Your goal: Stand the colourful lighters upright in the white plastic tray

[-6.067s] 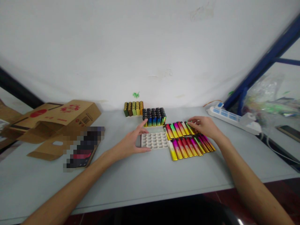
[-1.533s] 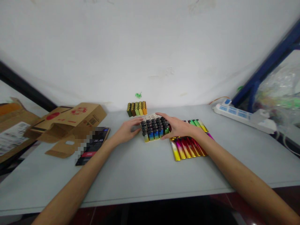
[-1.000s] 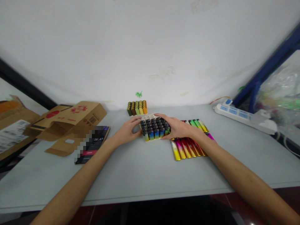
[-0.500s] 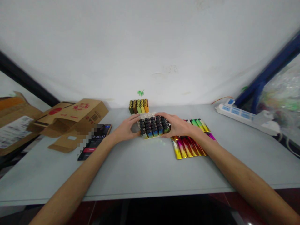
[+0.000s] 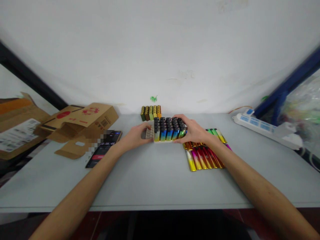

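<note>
Black-topped lighters (image 5: 170, 130), blue, green and yellow below, stand upright in close rows in a shallow white tray (image 5: 163, 142). My right hand (image 5: 191, 130) is wrapped round the right end of this block. At the other side, my left hand (image 5: 136, 136) pinches a pale plastic piece with cells (image 5: 149, 133) beside the block's left end. Whether that piece joins the tray cannot be seen. Partly under my right forearm lie loose lighters (image 5: 203, 158) in shiny red, pink and gold, side by side, with green-yellow ones (image 5: 216, 135) behind.
A second upright block of gold-topped lighters (image 5: 150, 112) stands by the wall. On the left are an opened cardboard box (image 5: 87, 116), another carton (image 5: 17, 133) and a phone (image 5: 105, 148). A white power strip (image 5: 267, 130) lies at the right, near a blue post (image 5: 297, 80).
The block of lighters has tilted more upright and moved slightly right with my right hand, showing its coloured sides. My left hand and the pale celled piece now stand out at its left end.
</note>
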{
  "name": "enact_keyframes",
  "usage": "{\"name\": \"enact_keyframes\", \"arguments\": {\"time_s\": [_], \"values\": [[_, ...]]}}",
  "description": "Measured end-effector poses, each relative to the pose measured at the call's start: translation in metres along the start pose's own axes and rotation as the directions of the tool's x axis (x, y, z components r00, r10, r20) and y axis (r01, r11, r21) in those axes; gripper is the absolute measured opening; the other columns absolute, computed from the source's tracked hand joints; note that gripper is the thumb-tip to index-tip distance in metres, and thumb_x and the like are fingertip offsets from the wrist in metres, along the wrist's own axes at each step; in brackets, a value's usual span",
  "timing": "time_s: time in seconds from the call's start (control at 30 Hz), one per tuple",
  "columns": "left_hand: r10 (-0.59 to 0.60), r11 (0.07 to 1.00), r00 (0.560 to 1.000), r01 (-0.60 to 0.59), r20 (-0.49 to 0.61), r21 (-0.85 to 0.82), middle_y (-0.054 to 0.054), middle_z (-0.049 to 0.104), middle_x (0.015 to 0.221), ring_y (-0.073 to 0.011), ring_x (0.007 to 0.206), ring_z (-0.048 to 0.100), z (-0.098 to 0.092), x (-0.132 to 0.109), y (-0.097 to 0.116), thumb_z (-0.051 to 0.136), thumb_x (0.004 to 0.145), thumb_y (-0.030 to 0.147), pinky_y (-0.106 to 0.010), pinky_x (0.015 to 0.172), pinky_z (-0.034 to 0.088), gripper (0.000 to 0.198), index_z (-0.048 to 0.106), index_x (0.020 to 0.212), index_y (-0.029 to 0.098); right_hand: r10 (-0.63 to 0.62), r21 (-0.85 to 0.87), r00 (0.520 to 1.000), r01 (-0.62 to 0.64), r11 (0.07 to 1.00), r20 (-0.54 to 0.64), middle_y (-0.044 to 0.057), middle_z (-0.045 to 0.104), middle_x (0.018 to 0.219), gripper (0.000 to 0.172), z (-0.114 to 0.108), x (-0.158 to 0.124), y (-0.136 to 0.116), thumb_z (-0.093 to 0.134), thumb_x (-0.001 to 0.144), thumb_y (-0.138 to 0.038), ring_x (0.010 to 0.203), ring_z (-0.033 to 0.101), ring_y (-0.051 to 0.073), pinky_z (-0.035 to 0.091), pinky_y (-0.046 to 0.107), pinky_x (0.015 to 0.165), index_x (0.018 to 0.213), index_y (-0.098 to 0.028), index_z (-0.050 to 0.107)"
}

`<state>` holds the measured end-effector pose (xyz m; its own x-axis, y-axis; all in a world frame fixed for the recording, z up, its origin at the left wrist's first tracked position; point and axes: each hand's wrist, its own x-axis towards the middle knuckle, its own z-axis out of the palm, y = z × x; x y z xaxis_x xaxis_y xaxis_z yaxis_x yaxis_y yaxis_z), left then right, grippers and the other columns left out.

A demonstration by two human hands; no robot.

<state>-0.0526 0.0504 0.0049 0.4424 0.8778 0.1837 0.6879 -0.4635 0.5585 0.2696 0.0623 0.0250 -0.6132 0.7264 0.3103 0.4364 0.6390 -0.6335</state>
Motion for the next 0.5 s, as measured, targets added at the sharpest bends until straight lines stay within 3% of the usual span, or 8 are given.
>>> {"name": "enact_keyframes", "arguments": {"time_s": [0.13, 0.23, 0.4, 0.5], "values": [[-0.094, 0.985, 0.995, 0.091, -0.015, -0.149, -0.014, 0.07, 0.135, -0.0317, 0.12, 0.073, 0.006, -0.005, 0.014, 0.09, 0.068, 0.05, -0.048, 0.101, 0.061, 0.088, 0.043, 0.137, 0.023, 0.016, -0.019, 1.0, -0.016, 1.0, -0.009, 0.007, 0.073, 0.116, 0.093, 0.004, 0.002, 0.0, 0.089, 0.068, -0.051, 0.103, 0.07, 0.032, 0.056, 0.044, 0.09, 0.145, -0.025, 0.043], [-0.089, 0.993, 0.996, 0.086, -0.027, -0.085, -0.015, 0.071, 0.133, -0.0349, 0.123, 0.071, 0.012, -0.008, 0.022, 0.093, 0.065, 0.05, -0.053, 0.105, 0.057, 0.106, 0.034, 0.148, 0.021, 0.007, -0.019, 1.0, -0.007, 1.0, 0.011, 0.008, 0.072, 0.118, 0.09, 0.007, 0.002, -0.001, 0.089, 0.069, -0.049, 0.102, 0.071, 0.031, 0.056, 0.042, 0.09, 0.144, -0.025, 0.045], [-0.065, 0.997, 0.997, 0.064, -0.048, -0.038, -0.017, 0.069, 0.135, -0.0382, 0.124, 0.069, 0.018, -0.008, 0.028, 0.094, 0.062, 0.053, -0.054, 0.106, 0.057, 0.111, 0.036, 0.15, 0.018, -0.003, -0.019, 1.0, 0.004, 1.0, 0.024, 0.01, 0.071, 0.122, 0.092, 0.013, 0.003, -0.001, 0.089, 0.069, -0.049, 0.101, 0.07, 0.03, 0.055, 0.04, 0.091, 0.144, -0.022, 0.044], [-0.098, 0.992, 0.995, 0.096, -0.025, -0.076, -0.013, 0.073, 0.127, -0.0368, 0.114, 0.074, 0.019, -0.008, 0.032, 0.092, 0.065, 0.053, -0.05, 0.095, 0.063, 0.103, 0.04, 0.148, 0.019, -0.004, -0.017, 1.0, 0.004, 1.0, 0.022, 0.009, 0.072, 0.117, 0.09, 0.014, 0.003, -0.002, 0.088, 0.071, -0.047, 0.098, 0.07, 0.029, 0.055, 0.04, 0.088, 0.144, -0.023, 0.044]]}}
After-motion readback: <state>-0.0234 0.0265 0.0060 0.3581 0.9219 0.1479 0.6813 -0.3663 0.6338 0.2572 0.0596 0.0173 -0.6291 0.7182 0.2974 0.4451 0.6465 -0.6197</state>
